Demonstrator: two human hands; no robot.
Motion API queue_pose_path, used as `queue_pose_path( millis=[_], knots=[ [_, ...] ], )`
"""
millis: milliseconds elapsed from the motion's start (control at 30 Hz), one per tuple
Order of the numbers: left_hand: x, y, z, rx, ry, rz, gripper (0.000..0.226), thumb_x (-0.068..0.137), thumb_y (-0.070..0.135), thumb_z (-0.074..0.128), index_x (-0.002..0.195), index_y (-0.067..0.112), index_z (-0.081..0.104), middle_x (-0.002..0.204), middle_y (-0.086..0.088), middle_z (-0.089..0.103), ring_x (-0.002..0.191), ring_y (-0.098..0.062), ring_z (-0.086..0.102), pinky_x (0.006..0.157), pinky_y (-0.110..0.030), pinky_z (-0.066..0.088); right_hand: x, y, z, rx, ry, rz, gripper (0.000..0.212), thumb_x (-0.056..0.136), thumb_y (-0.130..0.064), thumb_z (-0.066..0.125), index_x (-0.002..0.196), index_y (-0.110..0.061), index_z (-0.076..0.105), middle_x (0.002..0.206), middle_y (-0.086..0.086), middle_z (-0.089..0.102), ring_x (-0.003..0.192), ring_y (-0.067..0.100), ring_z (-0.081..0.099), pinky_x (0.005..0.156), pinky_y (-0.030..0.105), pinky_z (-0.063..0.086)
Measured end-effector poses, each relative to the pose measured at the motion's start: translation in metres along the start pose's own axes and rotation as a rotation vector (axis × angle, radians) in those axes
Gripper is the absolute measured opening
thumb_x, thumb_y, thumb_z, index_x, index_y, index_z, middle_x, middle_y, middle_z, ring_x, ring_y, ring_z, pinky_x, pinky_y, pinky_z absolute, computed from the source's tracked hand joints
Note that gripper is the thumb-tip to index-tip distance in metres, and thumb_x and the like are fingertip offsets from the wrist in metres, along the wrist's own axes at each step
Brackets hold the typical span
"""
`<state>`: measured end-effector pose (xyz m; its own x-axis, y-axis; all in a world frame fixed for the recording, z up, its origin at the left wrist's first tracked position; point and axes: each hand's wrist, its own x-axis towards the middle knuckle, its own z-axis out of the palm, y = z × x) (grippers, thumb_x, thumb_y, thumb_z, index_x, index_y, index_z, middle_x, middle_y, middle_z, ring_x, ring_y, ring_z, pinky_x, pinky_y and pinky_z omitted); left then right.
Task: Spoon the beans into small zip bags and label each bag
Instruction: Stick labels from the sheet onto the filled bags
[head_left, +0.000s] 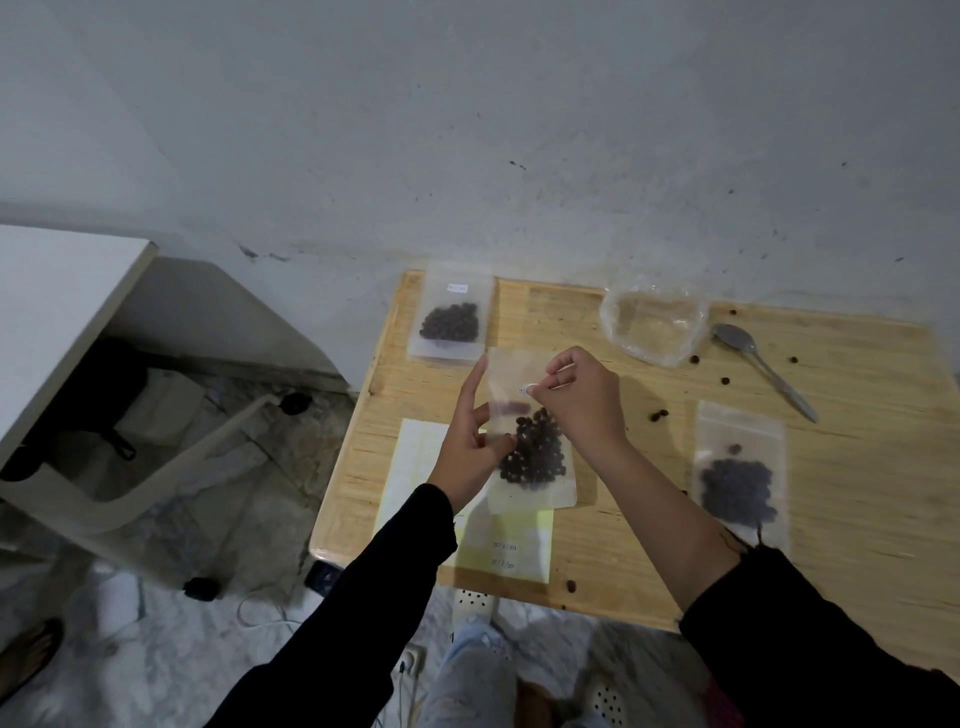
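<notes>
My left hand (470, 441) holds a small zip bag (540, 488) of dark beans upright above the wooden table (649, 561), thumb and fingers on its left edge. My right hand (582, 400) pinches a small white label (525, 389) against the bag's upper front. Under the bag lies a label sheet (415, 467) with a yellow backing. A filled, labelled bag (451, 319) lies at the table's far left. Another filled bag (737, 478) lies at the right. A metal spoon (753, 364) rests at the far right.
A crumpled clear plastic bag (652, 325) sits near the far edge beside the spoon. Several loose beans (660, 414) are scattered on the table. A white cabinet (62, 322) stands to the left, with cables and clutter on the marble floor.
</notes>
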<state>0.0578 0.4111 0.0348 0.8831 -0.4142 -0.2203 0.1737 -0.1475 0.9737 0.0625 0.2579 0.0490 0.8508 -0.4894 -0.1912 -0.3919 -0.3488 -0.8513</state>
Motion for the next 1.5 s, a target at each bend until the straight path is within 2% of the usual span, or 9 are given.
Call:
queue_pose_path(
  millis=[167,300,433,567,867,1000,1167,1333,1500],
  knots=[
    [0.005,-0.001,-0.011,-0.034,0.026,-0.001,0.084,0.087,-0.013,0.051,0.147,0.033,0.014,0.115,-0.014,0.063,0.063,-0.001,0.058,0.057,-0.014,0.046,0.014,0.006,0.005,-0.242,-0.036,0.055,0.053,0.068,-0.044,0.078,0.106,-0.023,0.049,0.108,-0.004,0.052,0.098,0.015,0.052,0.075,0.033,0.047],
    [0.031,-0.002,-0.04,-0.064,0.099,-0.005,0.082,0.088,-0.012,0.052,0.147,0.033,0.017,0.114,-0.01,0.065,0.064,-0.004,0.06,0.058,-0.019,0.047,0.024,0.006,0.022,0.034,-0.237,0.175,0.056,0.077,-0.024,0.076,0.123,-0.018,0.043,0.109,0.006,0.057,0.095,0.019,0.057,0.067,0.027,0.046],
    [0.08,-0.006,-0.077,0.01,0.162,-0.042,0.073,0.089,-0.009,0.052,0.144,0.031,0.025,0.125,-0.011,0.059,0.086,-0.014,0.059,0.069,-0.021,0.049,0.041,0.0,0.055,0.115,-0.216,0.189,0.041,0.078,-0.007,0.072,0.108,-0.017,0.045,0.092,0.006,0.061,0.083,0.022,0.061,0.063,0.033,0.052],
    [0.132,-0.007,-0.1,0.053,0.169,-0.151,0.066,0.092,-0.002,0.052,0.146,0.023,0.024,0.14,-0.013,0.041,0.113,-0.029,0.055,0.094,-0.037,0.048,0.072,-0.015,0.086,0.008,-0.092,0.097,0.02,0.079,-0.003,0.066,0.089,-0.015,0.054,0.088,0.002,0.059,0.084,0.018,0.058,0.061,0.02,0.046],
    [0.181,0.0,-0.108,0.655,0.261,-0.14,0.052,0.092,0.012,0.055,0.14,0.005,0.036,0.15,-0.015,0.024,0.136,-0.03,0.027,0.11,-0.031,0.025,0.105,-0.018,0.095,-0.166,-0.181,-0.058,0.036,0.083,-0.01,0.065,0.118,-0.015,0.06,0.119,0.001,0.053,0.109,0.018,0.053,0.089,0.027,0.045],
    [0.159,0.024,-0.057,0.604,0.314,0.059,0.036,0.092,0.011,0.055,0.127,0.005,0.051,0.138,-0.01,0.04,0.127,-0.024,0.04,0.103,-0.021,0.029,0.082,-0.005,0.044,-0.124,-0.044,-0.064,0.029,0.085,-0.01,0.062,0.114,-0.016,0.06,0.114,-0.003,0.053,0.101,0.016,0.056,0.078,0.024,0.043],
    [0.108,0.023,0.061,0.504,0.005,0.154,0.03,0.094,0.015,0.053,0.124,0.013,0.05,0.13,-0.001,0.043,0.123,-0.017,0.039,0.094,-0.011,0.026,0.028,0.051,-0.066,-0.128,0.272,0.147,0.025,0.085,-0.011,0.061,0.109,-0.012,0.058,0.113,0.005,0.058,0.099,0.023,0.057,0.082,0.036,0.05],
    [0.053,-0.017,0.165,0.623,-0.342,0.074,0.045,0.097,0.024,0.049,0.139,0.015,0.036,0.145,-0.003,0.029,0.134,-0.019,0.027,0.107,-0.023,0.027,-0.035,0.132,-0.152,-0.299,0.222,0.462,0.036,0.089,-0.019,0.056,0.124,-0.01,0.051,0.123,0.009,0.051,0.112,0.025,0.05,0.088,0.033,0.043],
    [0.023,-0.038,0.213,0.612,-0.293,-0.062,0.047,0.095,0.017,0.049,0.139,0.012,0.033,0.145,-0.005,0.03,0.133,-0.022,0.031,0.109,-0.034,0.034,-0.065,0.179,-0.168,-0.179,0.151,0.494,0.049,0.084,-0.019,0.064,0.129,-0.008,0.047,0.125,0.014,0.052,0.113,0.028,0.051,0.082,0.027,0.041]
  ],
)
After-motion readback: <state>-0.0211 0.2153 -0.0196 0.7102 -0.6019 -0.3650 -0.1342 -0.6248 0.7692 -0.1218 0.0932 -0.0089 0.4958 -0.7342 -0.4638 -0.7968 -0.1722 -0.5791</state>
